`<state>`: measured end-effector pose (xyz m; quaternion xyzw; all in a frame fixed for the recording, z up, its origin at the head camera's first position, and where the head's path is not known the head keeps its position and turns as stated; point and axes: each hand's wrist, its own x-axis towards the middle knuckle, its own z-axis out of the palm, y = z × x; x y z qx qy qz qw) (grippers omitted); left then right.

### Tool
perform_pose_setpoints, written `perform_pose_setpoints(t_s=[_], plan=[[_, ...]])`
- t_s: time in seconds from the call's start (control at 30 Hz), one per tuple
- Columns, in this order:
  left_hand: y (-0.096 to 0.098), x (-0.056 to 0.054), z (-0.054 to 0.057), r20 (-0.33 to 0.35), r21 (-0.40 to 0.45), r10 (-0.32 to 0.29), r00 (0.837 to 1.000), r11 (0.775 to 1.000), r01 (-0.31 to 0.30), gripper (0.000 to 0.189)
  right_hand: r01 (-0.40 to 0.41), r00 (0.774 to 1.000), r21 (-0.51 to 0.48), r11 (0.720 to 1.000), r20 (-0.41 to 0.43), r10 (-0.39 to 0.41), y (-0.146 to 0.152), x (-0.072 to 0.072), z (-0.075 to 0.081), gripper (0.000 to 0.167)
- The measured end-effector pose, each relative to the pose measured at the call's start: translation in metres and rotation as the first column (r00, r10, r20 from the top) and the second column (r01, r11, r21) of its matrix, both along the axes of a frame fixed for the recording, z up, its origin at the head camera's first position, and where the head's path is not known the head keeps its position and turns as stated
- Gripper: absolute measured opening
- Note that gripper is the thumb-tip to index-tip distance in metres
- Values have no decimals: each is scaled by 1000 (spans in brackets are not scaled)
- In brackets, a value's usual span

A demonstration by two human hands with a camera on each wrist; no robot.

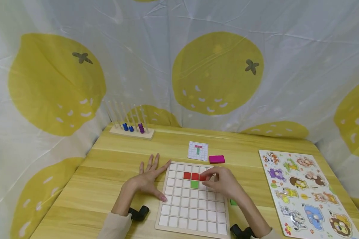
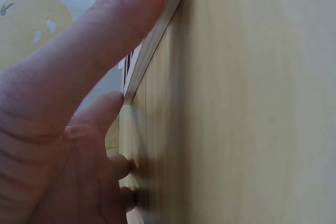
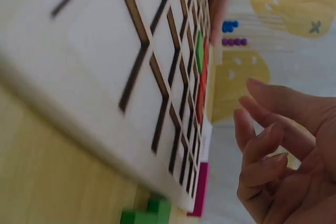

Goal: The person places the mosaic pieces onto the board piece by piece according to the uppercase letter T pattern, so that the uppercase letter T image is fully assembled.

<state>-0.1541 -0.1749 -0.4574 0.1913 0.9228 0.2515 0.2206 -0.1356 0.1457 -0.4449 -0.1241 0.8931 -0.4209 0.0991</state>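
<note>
A white gridded wooden board (image 1: 183, 212) lies on the table, three red tiles (image 1: 187, 175) in a row in its upper part. One green tile (image 1: 194, 184) sits below the middle red one. My left hand (image 1: 145, 181) is spread at the board's left side; its thumb and index finger touch the rim. Over the rightmost red tile (image 1: 202, 177) is my right hand (image 1: 222, 181), partly covering it. In the right wrist view the right hand's fingers (image 3: 262, 140) are loosely bent above the board, and no tile shows between thumb and fingertips.
Behind the board lie a pattern card (image 1: 198, 151) and a magenta block (image 1: 216, 159). Green pieces (image 3: 147, 212) lie by its right edge. An animal puzzle (image 1: 305, 196) is at the right; a peg stand (image 1: 131, 132) with blue and purple beads stands at the back left.
</note>
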Motion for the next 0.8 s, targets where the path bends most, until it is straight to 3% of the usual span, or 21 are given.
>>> perform_pose_setpoints(t_s=[0.2, 0.4, 0.63, 0.8], plan=[[-2, 0, 0, 9, 9, -2, 1000, 1000, 2, 134, 8, 999, -26, 1000, 38, -7, 52, 3, 1, 28], [-3, 0, -1, 10, 6, 0, 1000, 1000, 0, 134, -81, 993, -73, 994, 81, 87, 92, 2, -14, 34], [-3, 0, -1, 14, 6, 0, 1000, 1000, 0, 134, -138, 977, -167, 976, 140, 162, 109, 1, -25, 34], [-2, -1, 0, 11, 7, -4, 1000, 1000, 4, 134, -146, 979, -154, 977, 119, 165, 111, 1, -27, 30]])
